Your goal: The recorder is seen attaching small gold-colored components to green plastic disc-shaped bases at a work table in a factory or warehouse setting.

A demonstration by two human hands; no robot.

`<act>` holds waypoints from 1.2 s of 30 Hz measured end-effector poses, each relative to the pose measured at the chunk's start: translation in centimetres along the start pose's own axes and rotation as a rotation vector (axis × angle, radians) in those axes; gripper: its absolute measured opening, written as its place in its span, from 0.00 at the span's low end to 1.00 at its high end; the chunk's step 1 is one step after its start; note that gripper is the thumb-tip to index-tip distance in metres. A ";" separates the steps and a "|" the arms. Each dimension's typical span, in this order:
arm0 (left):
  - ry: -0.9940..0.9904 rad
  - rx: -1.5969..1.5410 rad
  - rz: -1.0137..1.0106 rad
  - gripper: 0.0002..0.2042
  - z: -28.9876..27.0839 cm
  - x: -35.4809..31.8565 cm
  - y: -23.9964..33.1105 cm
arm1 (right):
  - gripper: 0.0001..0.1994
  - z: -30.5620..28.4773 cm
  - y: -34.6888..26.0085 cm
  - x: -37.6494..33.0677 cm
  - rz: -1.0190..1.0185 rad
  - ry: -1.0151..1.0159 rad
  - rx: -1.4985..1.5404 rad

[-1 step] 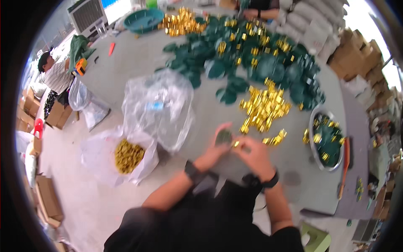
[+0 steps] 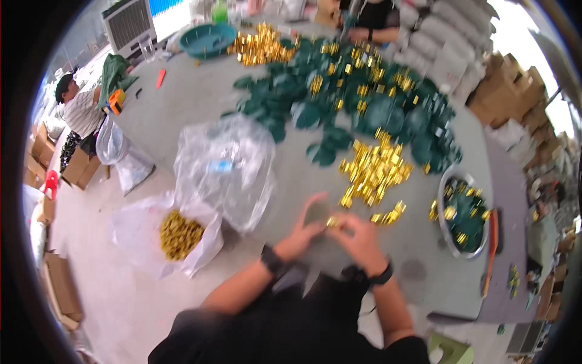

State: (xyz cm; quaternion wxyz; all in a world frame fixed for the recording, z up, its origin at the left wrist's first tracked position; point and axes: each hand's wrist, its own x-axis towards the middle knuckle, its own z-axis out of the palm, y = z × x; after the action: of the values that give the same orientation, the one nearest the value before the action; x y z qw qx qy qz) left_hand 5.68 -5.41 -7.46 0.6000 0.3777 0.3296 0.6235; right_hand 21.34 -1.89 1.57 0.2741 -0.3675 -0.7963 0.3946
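My left hand (image 2: 301,232) is curled around a small round dark green disc (image 2: 316,213), blurred by motion. Pinched between the thumb and fingers of my right hand (image 2: 359,240) is a small shiny gold piece (image 2: 331,222), close to the disc's edge. A loose pile of gold pieces (image 2: 374,171) lies on the grey table (image 2: 291,182) just beyond my hands, with a short row of gold pieces (image 2: 389,215) nearer the right hand. Farther off spreads a large heap of green discs (image 2: 382,112), with gold pieces scattered over it.
A metal bowl (image 2: 441,227) of green and gold pieces stands at the right, beside an orange-handled tool (image 2: 493,239). Clear plastic bags (image 2: 224,170) lie at left, above an open white bag (image 2: 139,227) of gold pieces. Co-workers (image 2: 79,109) (image 2: 379,18) sit across the table.
The view has shifted slightly, so the table's near things sit lower and farther left. Both hands stay together, and the disc in my left hand looks paler and more blurred.
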 end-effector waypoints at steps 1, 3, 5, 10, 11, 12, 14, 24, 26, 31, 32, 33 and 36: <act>-0.011 -0.157 -0.032 0.35 0.3 -0.2 -0.2 | 0.10 0.4 0.6 -0.6 0.014 -0.013 0.081; -0.038 -0.208 -0.035 0.33 0.8 -0.5 0.1 | 0.10 1.0 0.6 -1.6 0.013 0.015 0.109; -0.054 -0.148 -0.012 0.33 0.9 -0.8 0.3 | 0.11 1.5 0.4 -2.1 0.029 0.018 0.184; -0.092 0.021 0.049 0.34 1.7 -0.6 2.3 | 0.14 1.2 -0.1 -1.8 0.049 0.022 0.064; -0.106 0.088 0.066 0.34 1.9 -0.7 2.7 | 0.13 1.1 0.0 -1.7 0.097 -0.010 0.066; -0.113 0.159 0.084 0.35 1.9 -0.8 3.0 | 0.12 0.9 0.2 -1.5 0.140 -0.048 0.069; -0.091 0.314 0.134 0.36 1.2 -1.1 1.6 | 0.10 0.6 1.3 -1.7 0.207 -0.111 0.133; -0.344 0.721 0.336 0.35 3.3 -1.6 2.2 | 0.11 -2.1 0.9 -3.9 0.509 -0.254 0.478; -0.372 0.744 0.329 0.35 3.4 -1.3 1.9 | 0.13 -1.7 4.2 -4.1 0.497 -0.289 0.575; -0.319 0.713 0.300 0.37 2.6 -0.6 1.8 | 0.08 -0.8 3.3 -4.0 0.538 -0.115 0.808; -0.321 0.723 0.260 0.38 2.3 -0.6 1.9 | 0.08 -0.9 3.2 -3.9 0.515 -0.118 0.817; -0.331 0.739 0.255 0.38 2.2 -0.3 1.8 | 0.08 -1.1 3.2 -3.8 0.504 -0.090 0.794; -0.366 0.801 0.220 0.39 2.5 0.0 2.2 | 0.07 -0.3 3.6 -4.4 0.449 0.053 0.784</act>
State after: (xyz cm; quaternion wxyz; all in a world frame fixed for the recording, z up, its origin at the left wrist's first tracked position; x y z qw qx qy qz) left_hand 6.71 -5.70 -4.29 0.3850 0.7169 0.3914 0.4298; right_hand 25.42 -3.78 -1.97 0.3204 -0.4097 -0.4799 0.7065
